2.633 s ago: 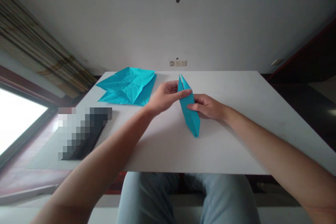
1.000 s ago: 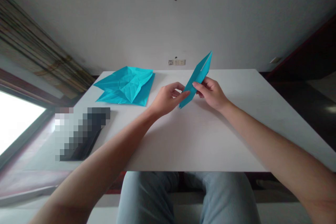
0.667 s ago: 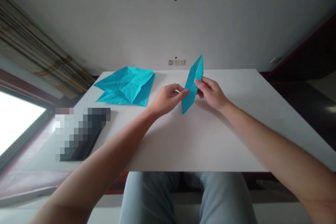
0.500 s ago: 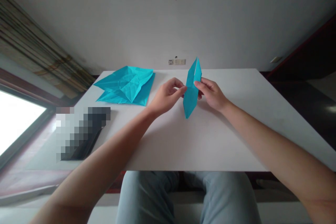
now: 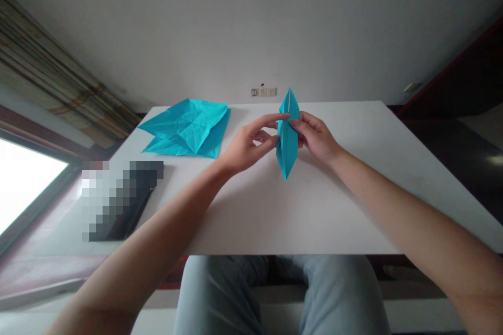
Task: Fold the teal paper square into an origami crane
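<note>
A narrow blue folded paper (image 5: 288, 141), pointed at top and bottom, is held upright above the white table. My right hand (image 5: 316, 136) pinches its right edge, thumb on the near face and the other fingers partly hidden behind. My left hand (image 5: 253, 141) is at its left side, the index finger stretched across the upper part of the near face and the thumb at the left edge. The left hand's other fingers are curled and partly hidden. A thin light slit runs down the paper's upper tip.
Crumpled, creased blue paper sheets (image 5: 184, 128) lie at the table's back left. A dark flat object (image 5: 129, 204), partly pixelated, rests at the left edge. The white table (image 5: 294, 225) ends just in front of my legs. A wall with sockets (image 5: 263, 92) stands behind.
The folded paper has turned more upright, and its upper slit has narrowed. My left index finger has moved from beside the thumb up onto the paper's upper face. The right hand keeps its pinch.
</note>
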Available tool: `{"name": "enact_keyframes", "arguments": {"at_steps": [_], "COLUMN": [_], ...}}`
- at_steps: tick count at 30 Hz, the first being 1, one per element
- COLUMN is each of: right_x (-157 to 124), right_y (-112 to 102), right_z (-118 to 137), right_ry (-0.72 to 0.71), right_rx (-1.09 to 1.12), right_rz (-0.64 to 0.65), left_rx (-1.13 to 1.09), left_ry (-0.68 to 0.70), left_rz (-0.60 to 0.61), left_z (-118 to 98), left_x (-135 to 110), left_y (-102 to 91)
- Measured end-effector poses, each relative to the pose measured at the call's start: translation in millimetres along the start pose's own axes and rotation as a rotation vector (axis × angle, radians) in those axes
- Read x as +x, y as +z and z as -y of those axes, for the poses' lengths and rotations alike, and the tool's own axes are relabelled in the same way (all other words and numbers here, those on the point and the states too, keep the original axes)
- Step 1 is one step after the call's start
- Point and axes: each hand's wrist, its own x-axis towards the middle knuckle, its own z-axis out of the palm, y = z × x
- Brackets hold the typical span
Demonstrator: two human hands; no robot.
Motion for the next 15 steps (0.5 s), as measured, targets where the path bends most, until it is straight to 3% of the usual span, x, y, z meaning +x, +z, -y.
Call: {"name": "enact_keyframes", "arguments": {"at_steps": [8,15], "right_x": [-2.4,-2.5], "right_y": [-3.2,0.2], "right_z": [0.5,-2.8], "right_ry": [0.055,0.086], "right_rx": [0.032,0.107], "right_rz": [0.006,0.107], "left_rx": [-0.118,-0.2], "left_ry": [-0.033,-0.048], "left_rz": [0.01,0.004], "left_z": [4.5,6.1], "left_x": [-0.6,-0.1], "left_y": [3.0,4.2]}}
